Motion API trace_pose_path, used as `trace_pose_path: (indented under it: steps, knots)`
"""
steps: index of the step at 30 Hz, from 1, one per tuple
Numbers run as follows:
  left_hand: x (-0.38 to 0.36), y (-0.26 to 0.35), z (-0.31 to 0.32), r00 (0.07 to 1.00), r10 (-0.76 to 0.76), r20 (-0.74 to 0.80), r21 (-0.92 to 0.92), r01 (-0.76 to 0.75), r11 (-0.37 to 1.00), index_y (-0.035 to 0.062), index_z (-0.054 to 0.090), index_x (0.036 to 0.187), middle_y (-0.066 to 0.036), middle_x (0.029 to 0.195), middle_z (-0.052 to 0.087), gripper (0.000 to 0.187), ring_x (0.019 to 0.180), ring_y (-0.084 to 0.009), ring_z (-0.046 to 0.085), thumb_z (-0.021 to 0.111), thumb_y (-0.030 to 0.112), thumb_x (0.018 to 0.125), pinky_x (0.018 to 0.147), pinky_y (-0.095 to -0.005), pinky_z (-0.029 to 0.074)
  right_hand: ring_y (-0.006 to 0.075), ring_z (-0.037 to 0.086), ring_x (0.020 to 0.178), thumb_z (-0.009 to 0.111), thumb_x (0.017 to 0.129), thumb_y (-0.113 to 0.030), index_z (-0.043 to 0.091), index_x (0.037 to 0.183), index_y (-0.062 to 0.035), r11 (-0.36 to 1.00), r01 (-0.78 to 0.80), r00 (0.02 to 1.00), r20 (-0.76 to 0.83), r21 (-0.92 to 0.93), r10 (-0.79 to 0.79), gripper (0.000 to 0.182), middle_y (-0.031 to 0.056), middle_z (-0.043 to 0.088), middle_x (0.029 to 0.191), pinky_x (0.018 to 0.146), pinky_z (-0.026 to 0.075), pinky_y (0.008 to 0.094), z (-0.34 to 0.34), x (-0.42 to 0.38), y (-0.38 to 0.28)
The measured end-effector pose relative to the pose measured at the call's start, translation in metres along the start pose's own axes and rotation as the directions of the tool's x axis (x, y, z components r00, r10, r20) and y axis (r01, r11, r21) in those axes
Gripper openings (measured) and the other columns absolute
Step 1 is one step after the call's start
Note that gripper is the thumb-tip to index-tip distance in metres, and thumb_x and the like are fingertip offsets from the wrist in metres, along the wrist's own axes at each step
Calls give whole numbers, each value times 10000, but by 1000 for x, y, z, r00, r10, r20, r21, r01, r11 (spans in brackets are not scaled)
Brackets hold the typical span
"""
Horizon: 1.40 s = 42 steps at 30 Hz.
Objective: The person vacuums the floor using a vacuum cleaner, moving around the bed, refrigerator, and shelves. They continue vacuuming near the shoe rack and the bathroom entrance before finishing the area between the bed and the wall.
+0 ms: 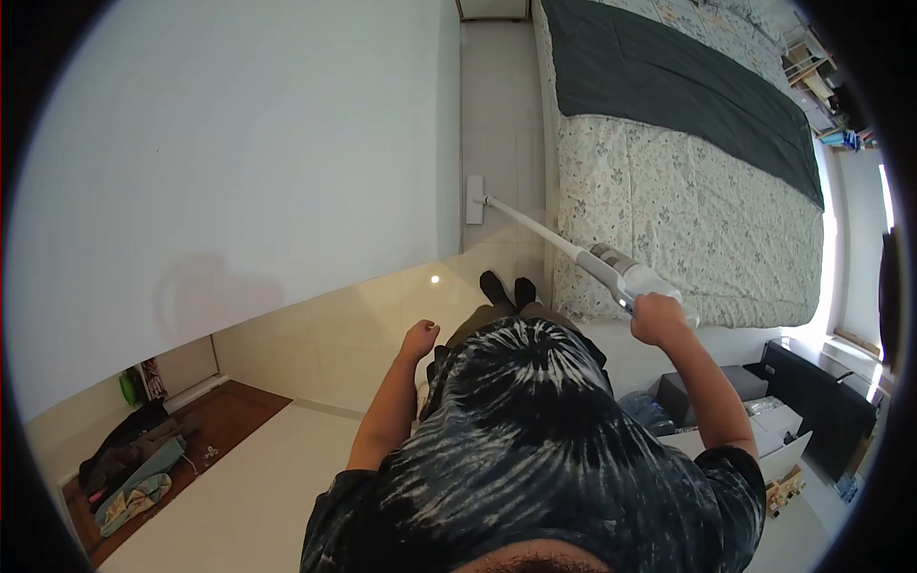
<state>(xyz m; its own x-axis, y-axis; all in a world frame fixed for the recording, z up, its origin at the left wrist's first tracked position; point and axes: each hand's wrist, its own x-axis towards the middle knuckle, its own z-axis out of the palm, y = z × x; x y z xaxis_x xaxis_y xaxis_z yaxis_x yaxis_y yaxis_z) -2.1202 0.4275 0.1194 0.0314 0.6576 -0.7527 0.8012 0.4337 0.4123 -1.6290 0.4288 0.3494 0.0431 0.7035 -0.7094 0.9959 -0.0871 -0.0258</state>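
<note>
My right hand (660, 319) is wrapped round the handle of a white stick vacuum cleaner (626, 275). Its tube slants away from me to the left, past the corner of the bed. At the far end, the flat floor head (475, 200) lies on the tiled floor against the base of the white wall. My left hand (420, 339) hangs beside my body with its fingers curled in, and I see nothing in it. Both my feet (506, 287), in dark socks, stand on the floor between wall and bed.
The bed (650, 181) with a floral quilt and a dark grey blanket (669, 81) borders the narrow floor strip (506, 105) on the right. A large white wall (239, 162) borders it on the left. Clothes (138, 477) lie on brown flooring; boxes (735, 382) stand behind right.
</note>
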Motion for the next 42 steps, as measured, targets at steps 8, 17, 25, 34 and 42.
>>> trace_pose_path:
  steps: [8,17,25,34,42]
  knots:
    - [33,0,-9,992,102,78,-67,-97,993,19,610,1080,-179,1009,647,446,948,-294,620,574,383,824,834,-362,473,342,652,806,561,685,-137,676,821,-8,984,-166,983,93,71,159,219,199,663,848,733,518,420,8,-61,-23]
    - [88,-24,-111,909,277,312,189,-345,920,-1,597,1116,-180,1020,647,488,969,-276,619,578,386,818,847,-346,471,339,653,794,563,670,-159,683,804,-14,821,-431,902,154,375,403,231,204,661,835,737,516,407,88,-118,-132]
    - [109,-60,-227,855,106,508,605,-441,663,-1,614,1064,-204,1037,633,407,997,-328,599,539,332,843,863,-386,461,390,626,800,683,680,-303,661,802,64,273,-596,708,334,755,623,387,252,637,820,747,494,435,194,-175,-303]
    - [216,-52,-212,647,127,752,559,-728,398,14,632,1023,-206,1011,641,427,955,-336,616,636,368,783,818,-376,475,189,517,401,655,754,-149,590,762,80,-703,-271,614,680,658,400,238,94,523,535,397,394,334,257,-213,-486]
    - [137,3,-164,573,115,812,544,-812,211,-8,616,1083,-215,1036,640,461,967,-326,621,589,359,805,846,-362,473,168,512,418,669,743,-155,622,759,50,-754,-193,556,704,628,443,211,76,522,527,412,387,318,293,-217,-641]
